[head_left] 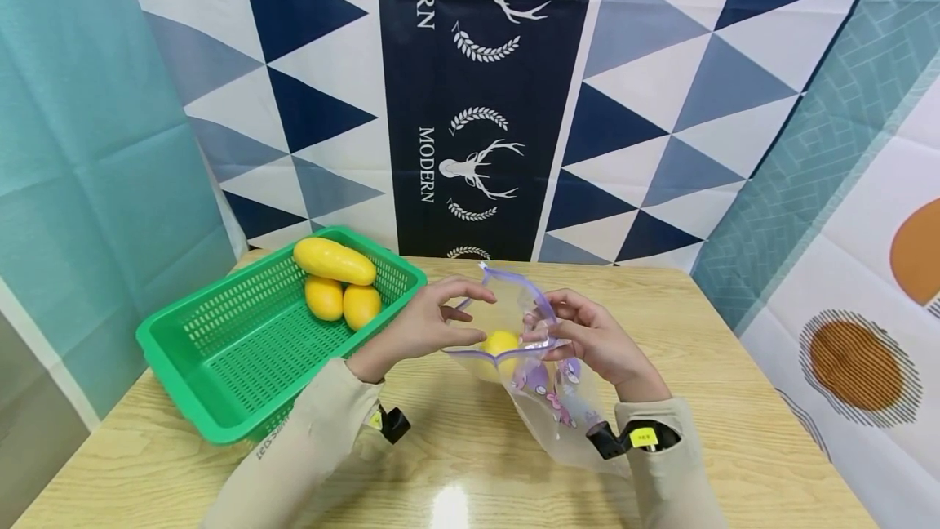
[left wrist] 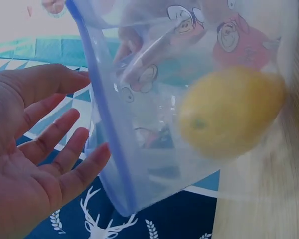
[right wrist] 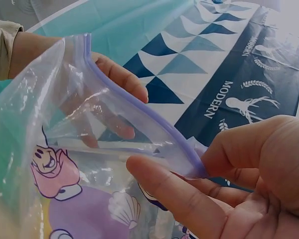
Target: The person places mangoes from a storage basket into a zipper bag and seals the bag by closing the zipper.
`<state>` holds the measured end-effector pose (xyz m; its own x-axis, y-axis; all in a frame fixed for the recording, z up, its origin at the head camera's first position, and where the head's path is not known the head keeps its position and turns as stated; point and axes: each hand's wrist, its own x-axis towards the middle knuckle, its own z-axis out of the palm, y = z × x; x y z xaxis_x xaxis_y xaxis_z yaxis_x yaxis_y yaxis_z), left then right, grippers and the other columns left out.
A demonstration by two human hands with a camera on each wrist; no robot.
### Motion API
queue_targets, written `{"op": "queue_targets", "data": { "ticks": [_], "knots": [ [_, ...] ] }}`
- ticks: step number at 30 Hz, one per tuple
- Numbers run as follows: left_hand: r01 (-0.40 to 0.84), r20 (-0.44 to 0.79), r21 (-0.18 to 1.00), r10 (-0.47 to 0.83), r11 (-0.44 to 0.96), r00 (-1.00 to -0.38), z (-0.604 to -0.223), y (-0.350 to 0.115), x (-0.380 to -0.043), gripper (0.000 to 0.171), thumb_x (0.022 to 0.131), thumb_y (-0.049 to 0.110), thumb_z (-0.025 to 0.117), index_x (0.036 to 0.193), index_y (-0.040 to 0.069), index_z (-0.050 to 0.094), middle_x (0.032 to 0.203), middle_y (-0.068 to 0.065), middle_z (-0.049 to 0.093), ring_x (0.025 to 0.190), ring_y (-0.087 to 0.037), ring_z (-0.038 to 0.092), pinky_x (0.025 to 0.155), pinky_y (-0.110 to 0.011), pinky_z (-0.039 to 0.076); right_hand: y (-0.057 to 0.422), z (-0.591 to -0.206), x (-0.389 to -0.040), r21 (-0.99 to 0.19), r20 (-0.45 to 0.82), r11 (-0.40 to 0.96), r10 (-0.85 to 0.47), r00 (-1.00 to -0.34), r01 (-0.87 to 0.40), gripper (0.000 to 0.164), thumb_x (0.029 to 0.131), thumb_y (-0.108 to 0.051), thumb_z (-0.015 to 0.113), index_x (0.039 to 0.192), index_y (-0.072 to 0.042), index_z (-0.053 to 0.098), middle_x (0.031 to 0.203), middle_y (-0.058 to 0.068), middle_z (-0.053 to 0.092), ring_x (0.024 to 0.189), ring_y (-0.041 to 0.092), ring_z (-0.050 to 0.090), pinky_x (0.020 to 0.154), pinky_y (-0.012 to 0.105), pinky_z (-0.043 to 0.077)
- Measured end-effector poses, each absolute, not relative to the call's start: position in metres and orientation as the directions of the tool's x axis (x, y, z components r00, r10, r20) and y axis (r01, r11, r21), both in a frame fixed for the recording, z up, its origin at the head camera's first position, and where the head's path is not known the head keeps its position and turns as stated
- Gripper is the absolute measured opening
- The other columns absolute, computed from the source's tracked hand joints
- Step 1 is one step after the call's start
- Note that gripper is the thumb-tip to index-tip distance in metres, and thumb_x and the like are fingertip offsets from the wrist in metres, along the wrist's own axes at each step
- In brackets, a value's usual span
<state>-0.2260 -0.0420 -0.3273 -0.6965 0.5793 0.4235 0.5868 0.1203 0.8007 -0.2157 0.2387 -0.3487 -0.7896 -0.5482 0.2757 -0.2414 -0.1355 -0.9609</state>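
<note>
A clear zip bag (head_left: pixel 539 423) with a purple seal and cartoon prints is open at its mouth over the wooden table. Inside it lies a yellow lemon (left wrist: pixel 229 112), seen through the plastic in the left wrist view. My right hand (head_left: pixel 595 341) pinches the bag's rim at the right side, thumb and fingers on either side of the plastic. At the left of the mouth, my left hand (head_left: pixel 433 321) has its fingers spread and holds nothing; its fingertips are right at the purple seal in the left wrist view.
On the left of the table (head_left: pixel 734 431) stands a green plastic basket (head_left: pixel 220 427). A long yellow fruit (head_left: pixel 334 260) and two rounder yellow-orange fruits (head_left: pixel 324 298) lie at its far right end. Patterned cloth (head_left: pixel 477 104) hangs behind the table.
</note>
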Motion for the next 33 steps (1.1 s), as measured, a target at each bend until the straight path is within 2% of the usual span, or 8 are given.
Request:
{"op": "queue_targets", "data": {
  "ticks": [12, 17, 24, 33],
  "knots": [
    [0.632, 0.425, 0.755, 0.605, 0.172, -0.673, -0.323, -0.049, -0.225, 0.045, 0.087, 0.002, 0.074, 0.129, -0.002, 0.059, 0.127, -0.016, 0.063, 0.116, -0.032, 0.058, 0.086, -0.033, 0.056, 0.244, -0.348, -0.214, -0.957, 0.289, -0.137, -0.518, -0.805, -0.255, 0.03, 0.102, 0.003, 0.044, 0.124, -0.013, 0.058, 0.112, 0.004, 0.068, 0.101, 0.022, 0.071, 0.075, 0.036, 0.059],
    [0.654, 0.423, 0.73, 0.62, 0.199, -0.661, -0.319, -0.054, -0.222, 0.048, 0.089, 0.004, 0.071, 0.134, -0.002, 0.054, 0.127, -0.016, 0.063, 0.116, -0.032, 0.058, 0.085, -0.038, 0.057, 0.246, -0.346, -0.215, -0.957, 0.29, -0.144, -0.523, -0.801, -0.253, 0.032, 0.102, 0.003, 0.044, 0.124, -0.014, 0.059, 0.113, 0.003, 0.069, 0.101, 0.021, 0.071, 0.075, 0.036, 0.059],
    [0.67, 0.393, 0.673, 0.616, 0.313, -0.683, -0.311, -0.065, -0.221, 0.054, 0.089, 0.007, 0.072, 0.139, 0.001, 0.05, 0.128, -0.015, 0.062, 0.118, -0.031, 0.057, 0.087, -0.04, 0.054, 0.247, -0.345, -0.215, -0.949, 0.314, -0.17, -0.548, -0.775, -0.264, 0.031, 0.102, 0.005, 0.042, 0.125, -0.009, 0.058, 0.113, 0.005, 0.068, 0.102, 0.022, 0.071, 0.075, 0.036, 0.059],
    [0.689, 0.388, 0.595, 0.604, 0.413, -0.697, -0.295, -0.081, -0.227, 0.064, 0.089, 0.008, 0.073, 0.144, 0.004, 0.042, 0.133, -0.013, 0.058, 0.124, -0.032, 0.051, 0.093, -0.048, 0.05, 0.249, -0.346, -0.215, -0.938, 0.346, -0.212, -0.57, -0.745, -0.274, 0.035, 0.102, 0.007, 0.04, 0.125, -0.012, 0.059, 0.114, 0.005, 0.068, 0.103, 0.022, 0.07, 0.075, 0.036, 0.059]
  ]
}}
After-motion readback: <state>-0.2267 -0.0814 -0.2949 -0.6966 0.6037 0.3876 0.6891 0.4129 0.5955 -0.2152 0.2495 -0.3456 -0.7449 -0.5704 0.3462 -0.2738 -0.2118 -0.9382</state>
